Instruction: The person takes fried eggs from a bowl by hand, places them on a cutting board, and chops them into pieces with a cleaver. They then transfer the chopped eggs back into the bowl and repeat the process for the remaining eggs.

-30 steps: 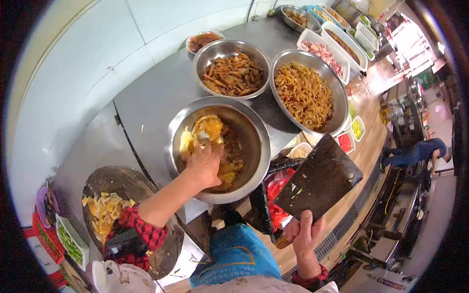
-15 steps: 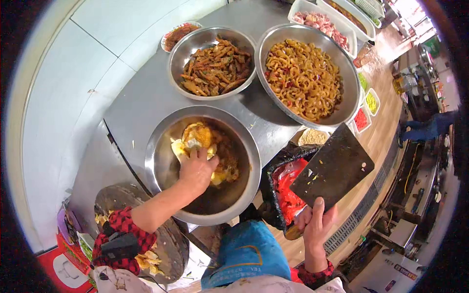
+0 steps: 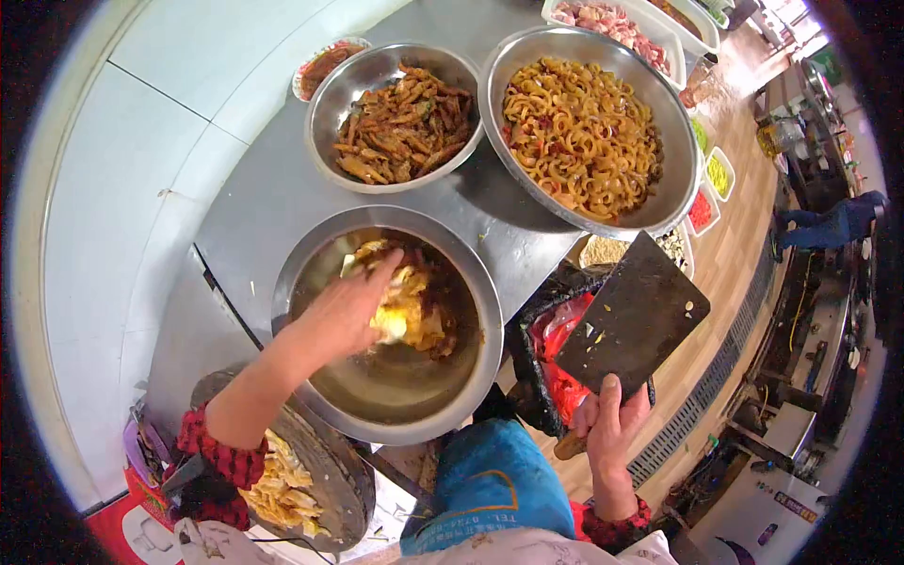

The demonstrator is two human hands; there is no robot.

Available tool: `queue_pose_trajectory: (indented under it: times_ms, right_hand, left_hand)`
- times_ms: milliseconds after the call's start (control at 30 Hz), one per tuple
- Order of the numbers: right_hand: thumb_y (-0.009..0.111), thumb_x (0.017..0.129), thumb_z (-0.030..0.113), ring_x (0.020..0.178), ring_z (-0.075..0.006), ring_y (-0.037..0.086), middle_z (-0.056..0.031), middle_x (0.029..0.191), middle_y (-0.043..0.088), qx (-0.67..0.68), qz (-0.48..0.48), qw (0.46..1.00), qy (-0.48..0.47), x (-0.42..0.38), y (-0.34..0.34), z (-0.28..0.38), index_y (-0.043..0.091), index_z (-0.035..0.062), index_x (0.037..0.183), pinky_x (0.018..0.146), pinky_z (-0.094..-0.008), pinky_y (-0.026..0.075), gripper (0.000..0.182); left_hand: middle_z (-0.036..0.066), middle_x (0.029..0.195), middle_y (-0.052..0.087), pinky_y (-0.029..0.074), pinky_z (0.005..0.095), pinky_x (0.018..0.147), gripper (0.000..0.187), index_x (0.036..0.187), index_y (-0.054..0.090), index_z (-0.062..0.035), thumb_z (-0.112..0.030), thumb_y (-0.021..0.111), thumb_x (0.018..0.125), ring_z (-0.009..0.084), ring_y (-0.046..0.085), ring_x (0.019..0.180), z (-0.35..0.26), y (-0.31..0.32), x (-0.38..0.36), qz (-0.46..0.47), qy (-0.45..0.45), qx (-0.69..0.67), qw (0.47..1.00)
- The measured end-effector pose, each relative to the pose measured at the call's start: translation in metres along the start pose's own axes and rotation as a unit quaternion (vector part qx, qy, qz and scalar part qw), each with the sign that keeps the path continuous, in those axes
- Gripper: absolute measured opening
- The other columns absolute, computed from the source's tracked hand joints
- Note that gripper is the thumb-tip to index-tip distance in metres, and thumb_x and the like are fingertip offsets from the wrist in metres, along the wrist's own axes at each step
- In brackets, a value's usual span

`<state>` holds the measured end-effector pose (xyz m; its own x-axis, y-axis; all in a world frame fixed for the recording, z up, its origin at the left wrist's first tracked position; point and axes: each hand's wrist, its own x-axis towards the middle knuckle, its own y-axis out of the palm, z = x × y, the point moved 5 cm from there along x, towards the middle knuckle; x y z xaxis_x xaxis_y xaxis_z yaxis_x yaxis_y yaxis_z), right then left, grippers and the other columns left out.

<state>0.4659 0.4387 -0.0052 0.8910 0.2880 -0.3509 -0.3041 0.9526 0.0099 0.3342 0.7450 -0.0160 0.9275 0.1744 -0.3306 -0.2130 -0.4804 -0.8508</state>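
My left hand [image 3: 339, 306] reaches into a large steel bowl [image 3: 480, 348], fingers stretched out and slightly smeared over the food. Beneath and beside the fingers lie what look like fried eggs [image 3: 407, 306], yellow and white with browned parts, in a brownish wet bowl bottom. My right hand [image 3: 614, 428] grips a cleaver [image 3: 640, 320] by its wooden handle. The dark, broad blade points up and carries small food bits. At lower left, under my left forearm, a round wooden chopping block [image 3: 344, 480] bears cut yellow pieces [image 3: 282, 485].
Behind, a steel bowl of fried brown pieces [image 3: 405, 127] and one of glossy brown rings [image 3: 584, 141] stand on the metal table [image 3: 254, 217]. A black-lined bin with red plastic [image 3: 560, 377] sits beneath the cleaver. Raw meat [image 3: 617, 33] fills a white tub at the back.
My left hand has moved left, its fingers now stretched out where they were curled on the egg. More cut pieces show on the chopping block. The cleaver has barely shifted.
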Motion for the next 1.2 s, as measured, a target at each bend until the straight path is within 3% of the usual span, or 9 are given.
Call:
queue_pose_trajectory:
  times_ms: [67, 267, 367, 633, 800, 967, 1067, 1133, 1200]
  right_hand:
    - [0.045, 0.097, 0.014, 0.034, -0.0108, 0.042, -0.0034, 0.057, 0.048, -0.024, 0.029, 0.999, -0.025, 0.000, 0.002, -0.001, 0.043, 0.0007, 0.106, 0.031, -0.0264, 0.037, 0.016]
    - [0.046, 0.099, 0.020, 0.034, -0.0091, 0.035, -0.0004, 0.054, 0.040, -0.049, 0.018, 0.999, -0.001, 0.001, -0.009, -0.009, 0.041, 0.0052, 0.112, 0.032, -0.0262, 0.035, 0.020]
    - [0.045, 0.099, 0.020, 0.034, -0.0094, 0.035, -0.0005, 0.054, 0.040, -0.074, 0.015, 0.997, -0.008, 0.005, -0.015, -0.013, 0.040, 0.0058, 0.113, 0.031, -0.0264, 0.035, 0.021]
    - [0.044, 0.098, 0.014, 0.035, -0.0093, 0.035, -0.0009, 0.060, 0.043, -0.050, 0.004, 0.999, 0.019, 0.005, -0.010, -0.020, 0.041, 0.0042, 0.113, 0.033, -0.0261, 0.036, 0.018]
    - [0.045, 0.098, 0.013, 0.036, -0.0091, 0.036, -0.0008, 0.061, 0.044, -0.053, 0.013, 0.998, 0.025, 0.003, -0.007, -0.016, 0.041, 0.0037, 0.114, 0.034, -0.0258, 0.037, 0.020]
    - [0.045, 0.097, 0.013, 0.036, -0.0091, 0.036, -0.0007, 0.061, 0.044, -0.063, 0.018, 0.998, 0.001, 0.000, -0.007, -0.017, 0.041, 0.0037, 0.115, 0.034, -0.0259, 0.037, 0.020]
    - [0.046, 0.097, 0.013, 0.035, -0.0092, 0.036, -0.0006, 0.059, 0.043, -0.063, 0.003, 0.998, 0.010, -0.003, -0.005, -0.017, 0.042, 0.0041, 0.114, 0.033, -0.0259, 0.036, 0.020]
    - [0.046, 0.097, 0.013, 0.035, -0.0095, 0.036, -0.0005, 0.058, 0.042, -0.062, 0.003, 0.998, 0.014, -0.005, -0.005, -0.017, 0.042, 0.0042, 0.114, 0.033, -0.0261, 0.036, 0.020]
    - [0.047, 0.096, 0.014, 0.034, -0.0098, 0.036, -0.0004, 0.057, 0.041, -0.061, 0.002, 0.998, 0.015, -0.007, -0.006, -0.015, 0.042, 0.0043, 0.113, 0.033, -0.0263, 0.036, 0.020]
  left_hand:
    - [0.019, 0.133, 0.042, 0.034, 0.0463, 0.107, 0.074, 0.130, 0.048, -0.0086, -0.007, 0.077, 0.062, 0.0398, 0.039, 0.125, 0.014, 0.009, 0.009, -0.037, -0.018, 0.024, 0.999]
    - [0.023, 0.144, 0.028, 0.030, 0.0497, 0.109, 0.074, 0.129, 0.046, -0.0064, -0.007, 0.078, 0.063, 0.0463, 0.029, 0.132, 0.000, 0.019, 0.019, 0.028, 0.033, 0.163, 0.986]
    - [0.019, 0.145, 0.023, 0.035, 0.0546, 0.104, 0.071, 0.129, 0.046, -0.0104, -0.003, 0.074, 0.064, 0.0439, 0.036, 0.128, 0.011, 0.022, 0.022, 0.061, -0.039, 0.058, 0.996]
    - [0.020, 0.142, 0.031, 0.037, 0.0557, 0.100, 0.074, 0.128, 0.043, -0.0066, -0.008, 0.077, 0.063, 0.0443, 0.040, 0.125, 0.032, 0.028, 0.029, 0.005, -0.117, -0.071, 0.991]
    - [0.024, 0.138, 0.032, 0.031, 0.0498, 0.108, 0.068, 0.113, 0.052, 0.0021, -0.014, 0.083, 0.054, 0.0439, 0.034, 0.127, 0.018, 0.021, 0.028, 0.003, -0.063, 0.108, 0.992]
    - [0.024, 0.139, 0.032, 0.033, 0.0507, 0.106, 0.063, 0.111, 0.052, 0.0004, -0.015, 0.080, 0.057, 0.0444, 0.038, 0.124, 0.016, 0.037, 0.024, -0.010, -0.025, 0.112, 0.993]
    - [0.027, 0.129, 0.046, 0.042, 0.0490, 0.098, 0.061, 0.113, 0.051, 0.0016, -0.014, 0.077, 0.060, 0.0420, 0.051, 0.113, 0.019, 0.040, 0.029, 0.000, -0.031, 0.082, 0.996]
    - [0.021, 0.104, 0.061, 0.049, 0.0499, 0.079, 0.035, 0.095, 0.052, -0.0019, -0.003, 0.067, 0.062, 0.0421, 0.059, 0.097, 0.017, 0.035, 0.032, -0.002, -0.108, 0.013, 0.994]
    - [0.020, 0.094, 0.063, 0.050, 0.0475, 0.077, 0.034, 0.094, 0.055, -0.0017, -0.004, 0.067, 0.063, 0.0416, 0.061, 0.089, 0.019, 0.036, 0.033, -0.012, -0.111, 0.003, 0.994]
